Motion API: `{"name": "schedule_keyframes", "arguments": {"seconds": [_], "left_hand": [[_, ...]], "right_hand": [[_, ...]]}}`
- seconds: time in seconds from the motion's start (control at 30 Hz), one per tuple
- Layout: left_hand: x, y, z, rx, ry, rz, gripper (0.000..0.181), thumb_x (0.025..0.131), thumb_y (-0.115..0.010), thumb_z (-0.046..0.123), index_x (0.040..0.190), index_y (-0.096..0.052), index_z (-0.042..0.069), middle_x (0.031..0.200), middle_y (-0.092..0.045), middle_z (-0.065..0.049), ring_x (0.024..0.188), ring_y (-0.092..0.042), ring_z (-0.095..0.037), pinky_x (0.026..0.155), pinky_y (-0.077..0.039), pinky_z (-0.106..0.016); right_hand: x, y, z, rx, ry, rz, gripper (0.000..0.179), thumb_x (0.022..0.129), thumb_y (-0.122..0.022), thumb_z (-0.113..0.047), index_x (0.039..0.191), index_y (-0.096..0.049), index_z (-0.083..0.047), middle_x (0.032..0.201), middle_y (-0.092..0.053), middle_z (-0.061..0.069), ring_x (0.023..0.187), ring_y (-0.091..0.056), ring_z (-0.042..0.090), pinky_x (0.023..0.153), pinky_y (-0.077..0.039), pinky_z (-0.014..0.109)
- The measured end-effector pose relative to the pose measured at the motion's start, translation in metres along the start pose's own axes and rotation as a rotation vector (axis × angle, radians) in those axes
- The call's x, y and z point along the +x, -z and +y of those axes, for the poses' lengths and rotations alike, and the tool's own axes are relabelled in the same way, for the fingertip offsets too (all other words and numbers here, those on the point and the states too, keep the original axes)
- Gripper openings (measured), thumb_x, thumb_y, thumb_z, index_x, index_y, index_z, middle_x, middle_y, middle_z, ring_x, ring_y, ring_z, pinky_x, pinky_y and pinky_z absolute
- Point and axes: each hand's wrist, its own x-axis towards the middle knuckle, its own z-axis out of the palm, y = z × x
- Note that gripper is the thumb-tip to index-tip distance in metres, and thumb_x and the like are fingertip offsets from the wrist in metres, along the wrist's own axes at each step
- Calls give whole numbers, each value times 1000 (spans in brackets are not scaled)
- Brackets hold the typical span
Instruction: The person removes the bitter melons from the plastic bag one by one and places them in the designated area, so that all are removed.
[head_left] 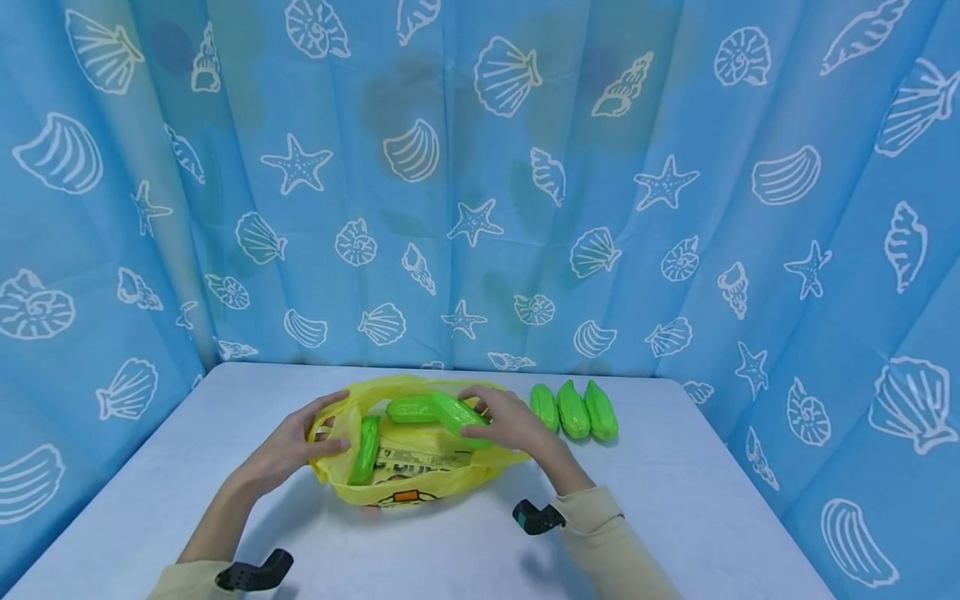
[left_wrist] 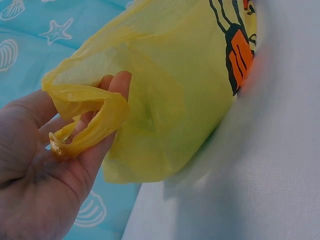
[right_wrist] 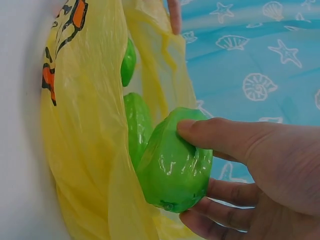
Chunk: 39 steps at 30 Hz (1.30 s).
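A yellow plastic bag (head_left: 450, 486) with printed black and orange drawings lies on the table, its mouth held wide. My left hand (head_left: 288, 446) grips the bag's left edge, and the bag's handle (left_wrist: 107, 107) loops over its fingers. In my right hand (head_left: 517, 423) is a shiny green gourd (right_wrist: 175, 165), pinched between thumb and fingers at the bag's right side. The held gourd tilts over the mouth. Two more green gourds, one at the left (head_left: 365, 450) and one at the back (head_left: 411, 409), lie inside the bag.
Three similar green gourds (head_left: 573, 410) stand in a row on the white table (head_left: 675, 500), right of the bag. Behind the table hangs a blue curtain (head_left: 480, 167) with white shells and starfish. A black band (head_left: 255, 572) sits at each wrist.
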Motion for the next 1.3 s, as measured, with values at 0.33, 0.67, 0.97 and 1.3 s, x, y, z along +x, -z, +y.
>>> {"name": "schedule_keyframes", "arguments": {"seconds": [0.33, 0.67, 0.97, 1.3], "left_hand": [[0, -1, -1, -16, 9, 2, 87, 83, -77, 35, 154, -28, 28, 146, -43, -11, 105, -55, -24, 85, -52, -31], [1, -1, -1, -13, -4, -1, 87, 83, -77, 34, 154, -28, 27, 140, -47, -12, 101, -57, -24, 82, -52, -31], [-1, 0, -1, 0, 2, 2, 86, 83, -77, 36, 154, -28, 28, 146, -43, -11, 107, -56, -24, 88, -51, -32], [0, 0, 0, 0, -6, 0, 85, 83, -76, 36, 154, -29, 28, 148, -42, -11, 108, -56, -24, 90, -52, -33]], "right_hand": [[-17, 10, 12, 34, -53, 45, 51, 89, -73, -29, 135, -54, -17, 111, -68, 10, 101, -65, 24, 83, -54, 40], [-35, 17, 25, 58, -88, 85, 53, 87, -74, -29, 135, -55, -16, 112, -68, 10, 100, -64, 24, 82, -55, 39], [-51, 22, 40, 51, -79, 117, 53, 88, -74, -29, 135, -56, -15, 111, -67, 10, 100, -65, 25, 82, -56, 39], [-68, 30, 50, 74, -135, 143, 52, 88, -73, -28, 136, -55, -16, 107, -68, 9, 99, -64, 23, 78, -56, 37]]}}
